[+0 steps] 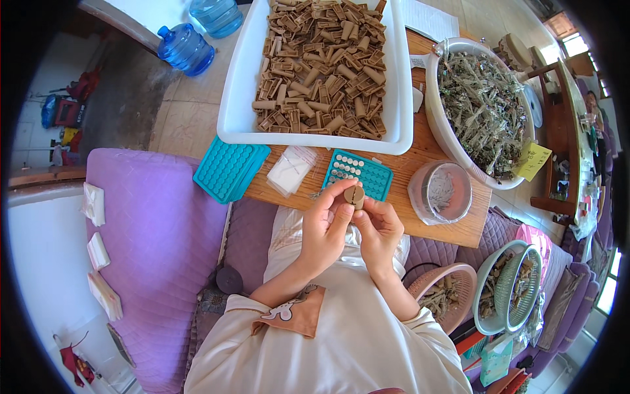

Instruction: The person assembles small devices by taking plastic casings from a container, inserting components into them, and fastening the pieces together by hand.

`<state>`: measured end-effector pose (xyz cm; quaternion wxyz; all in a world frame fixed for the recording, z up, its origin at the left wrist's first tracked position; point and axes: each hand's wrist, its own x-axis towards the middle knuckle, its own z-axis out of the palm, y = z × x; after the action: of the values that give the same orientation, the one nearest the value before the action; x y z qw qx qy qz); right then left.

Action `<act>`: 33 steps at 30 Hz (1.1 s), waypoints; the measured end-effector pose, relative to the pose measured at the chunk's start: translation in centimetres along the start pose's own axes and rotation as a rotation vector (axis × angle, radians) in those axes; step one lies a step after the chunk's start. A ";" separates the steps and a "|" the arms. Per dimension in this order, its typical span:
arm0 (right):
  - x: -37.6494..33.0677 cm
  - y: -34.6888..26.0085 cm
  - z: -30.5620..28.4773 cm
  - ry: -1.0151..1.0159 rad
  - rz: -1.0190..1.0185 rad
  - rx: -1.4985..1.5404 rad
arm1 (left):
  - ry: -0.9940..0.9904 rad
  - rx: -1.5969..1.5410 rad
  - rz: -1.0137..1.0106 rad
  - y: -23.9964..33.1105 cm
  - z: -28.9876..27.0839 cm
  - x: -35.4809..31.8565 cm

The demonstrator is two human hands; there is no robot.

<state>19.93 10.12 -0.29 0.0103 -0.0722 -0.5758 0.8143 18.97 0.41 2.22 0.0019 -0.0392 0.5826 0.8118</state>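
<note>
Between the fingertips of both hands is a small brown round plastic part (354,196) with a dark slot across its face. My left hand (321,235) pinches it from the left. My right hand (380,234) is closed on its other side, thumb and fingers together. Just beyond the hands lies a teal tray (377,178) with rows of pockets, some filled with small round white and metallic pieces. Farther off, a large white bin (230,108) holds a heap of brown half-tube plastic pieces (315,72).
Left on the wooden table (469,230) are stacked teal trays (230,169) and a clear plastic bag (292,172). A bag-lined tub (441,192) and a big basin (436,118) of clear-and-dark parts stand right. Pink (467,289) and green (487,279) baskets hold more pieces.
</note>
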 end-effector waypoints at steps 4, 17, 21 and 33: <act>0.1 -0.5 0.2 -0.010 -0.012 0.021 | -0.009 -0.022 0.000 0.5 -0.2 0.1; 0.7 -2.2 0.1 0.006 -0.177 -0.498 | -0.001 0.046 0.153 1.1 1.0 -0.5; 1.1 -4.2 0.4 -0.104 -0.267 -0.669 | -0.052 0.199 0.166 0.8 1.0 -0.6; 0.9 -3.7 -0.1 -0.261 -0.389 -0.792 | -0.182 0.119 0.304 -1.1 1.1 0.1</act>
<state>18.85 11.54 3.08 0.0618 0.1421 -0.8419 0.5169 18.88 1.84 1.52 -0.0658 0.1233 0.6261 0.7671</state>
